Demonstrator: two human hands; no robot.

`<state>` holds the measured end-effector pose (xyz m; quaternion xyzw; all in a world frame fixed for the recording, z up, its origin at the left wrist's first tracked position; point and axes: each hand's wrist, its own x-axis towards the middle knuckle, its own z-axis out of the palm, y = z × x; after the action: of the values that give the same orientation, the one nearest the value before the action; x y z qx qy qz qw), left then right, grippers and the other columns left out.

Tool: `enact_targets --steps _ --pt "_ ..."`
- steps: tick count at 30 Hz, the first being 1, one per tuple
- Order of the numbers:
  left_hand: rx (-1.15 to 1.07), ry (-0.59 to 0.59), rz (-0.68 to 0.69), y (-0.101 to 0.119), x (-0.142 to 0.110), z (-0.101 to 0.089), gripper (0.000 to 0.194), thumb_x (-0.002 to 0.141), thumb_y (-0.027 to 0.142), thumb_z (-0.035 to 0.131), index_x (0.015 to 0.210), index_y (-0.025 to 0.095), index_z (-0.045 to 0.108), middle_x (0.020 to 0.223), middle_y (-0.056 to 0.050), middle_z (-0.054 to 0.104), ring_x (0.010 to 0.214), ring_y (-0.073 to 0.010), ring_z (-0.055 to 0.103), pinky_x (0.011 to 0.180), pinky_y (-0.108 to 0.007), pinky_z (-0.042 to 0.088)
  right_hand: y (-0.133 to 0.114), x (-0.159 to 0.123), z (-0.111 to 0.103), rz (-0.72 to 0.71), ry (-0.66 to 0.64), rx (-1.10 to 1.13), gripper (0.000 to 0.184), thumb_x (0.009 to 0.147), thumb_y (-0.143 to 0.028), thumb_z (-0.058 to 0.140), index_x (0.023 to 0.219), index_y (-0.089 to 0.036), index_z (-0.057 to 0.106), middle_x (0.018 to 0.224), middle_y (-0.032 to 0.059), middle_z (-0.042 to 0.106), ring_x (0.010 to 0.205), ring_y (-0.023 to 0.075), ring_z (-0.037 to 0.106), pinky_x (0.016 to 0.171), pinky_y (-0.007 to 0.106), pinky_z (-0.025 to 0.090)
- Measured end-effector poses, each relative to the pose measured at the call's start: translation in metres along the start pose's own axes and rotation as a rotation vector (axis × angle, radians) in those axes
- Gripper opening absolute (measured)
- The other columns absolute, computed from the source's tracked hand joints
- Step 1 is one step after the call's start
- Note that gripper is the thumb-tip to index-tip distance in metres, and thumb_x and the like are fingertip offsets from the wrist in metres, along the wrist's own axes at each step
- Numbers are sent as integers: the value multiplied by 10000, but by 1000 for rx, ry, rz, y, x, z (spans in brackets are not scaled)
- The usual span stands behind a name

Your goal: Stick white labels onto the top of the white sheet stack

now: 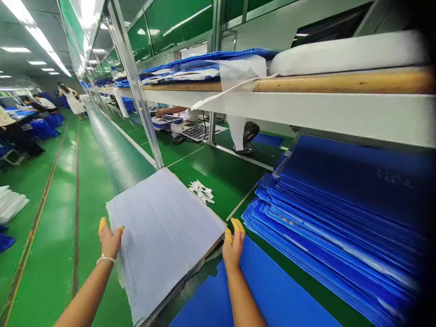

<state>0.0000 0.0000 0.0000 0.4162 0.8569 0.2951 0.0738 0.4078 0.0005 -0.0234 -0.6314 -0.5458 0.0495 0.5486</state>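
A thick stack of thin whitish sheets (pixel 166 240) lies in front of me at the end of a long green conveyor belt (pixel 116 150). At the stack's left edge is my left hand (pixel 111 240), open, with yellow covers on thumb and finger and a pale bracelet on the wrist. My right hand (pixel 233 243) is also open beside the right corner, its yellow-tipped fingers pointing up and away from me. Whether either hand presses on the stack's sides is hard to tell. A flat blue sheet (pixel 259 286) lies under my right forearm.
Blue plastic sheets in a tall pile (pixel 334 218) stand at the right. Small white strips (pixel 202 191) lie on the green tabletop (pixel 221 168). Overhead runs a shelf (pixel 306 109) carrying a white roll (pixel 347 52); a metal post (pixel 136 86) rises behind the stack. A person's arm (pixel 172 110) shows across the bench.
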Motion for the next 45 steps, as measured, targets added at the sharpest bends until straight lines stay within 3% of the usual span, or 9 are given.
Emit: enact_targets --steps 2,5,11,16,28,31,35,40,45 --pt "-31 -157 298 51 15 10 651 837 400 442 1364 25 364 1417 -236 370 1359 -336 312 1137 -520 242 3 11 -10 2 63 20 367 971 -275 426 1251 -69 542 1242 212 504 1208 265 451 1019 494 358" --pt "-49 -571 730 129 29 39 463 902 322 395 1327 147 448 1400 -150 423 1309 -243 406 1122 -453 308 8 21 -17 46 113 32 351 962 -277 445 1247 -102 549 1235 192 515 1198 265 455 1003 491 373" --pt "59 -760 922 263 21 129 407 903 392 551 1230 149 536 1263 -122 527 1131 -240 531 966 -477 443 13 21 -12 111 101 44 333 950 -314 460 1203 -134 581 1222 178 539 1146 271 493 910 454 428" --pt "181 -855 1009 315 13 167 376 910 387 547 1192 139 551 1193 -108 557 1053 -218 562 899 -433 486 14 24 -9 147 115 94 313 943 -300 453 1179 -143 586 1194 167 554 1075 246 532 793 377 467" --pt "493 -1008 1146 334 20 201 243 802 340 657 919 134 606 802 -58 614 855 -207 607 880 -393 451 21 20 -6 319 72 166 359 850 -238 443 1158 -143 601 1120 138 567 909 198 565 767 332 472" --pt "454 -932 1136 348 20 183 334 708 223 689 1012 132 586 941 -124 634 976 -286 596 915 -400 415 22 22 -6 402 77 217 380 835 -290 460 1148 -133 608 1127 144 569 911 201 560 813 348 467" --pt "356 -913 1024 353 9 131 341 833 298 523 1132 135 521 1077 -127 618 992 -262 589 839 -340 435 19 28 -7 533 81 271 425 797 -393 485 1094 -130 637 1085 139 615 909 222 573 832 375 457" --pt "343 -1226 867 302 -35 73 193 730 150 548 911 170 613 859 18 677 803 -133 625 685 -188 447 13 33 -7 712 -17 376 473 711 -423 496 1027 -114 662 898 109 680 642 176 565 647 326 478" --pt "385 -1263 733 254 -66 66 190 699 136 560 876 157 628 838 -3 681 799 -151 626 648 -195 444 8 37 -6 696 -38 416 476 717 -410 493 1041 -107 667 819 88 680 561 145 530 556 276 454"
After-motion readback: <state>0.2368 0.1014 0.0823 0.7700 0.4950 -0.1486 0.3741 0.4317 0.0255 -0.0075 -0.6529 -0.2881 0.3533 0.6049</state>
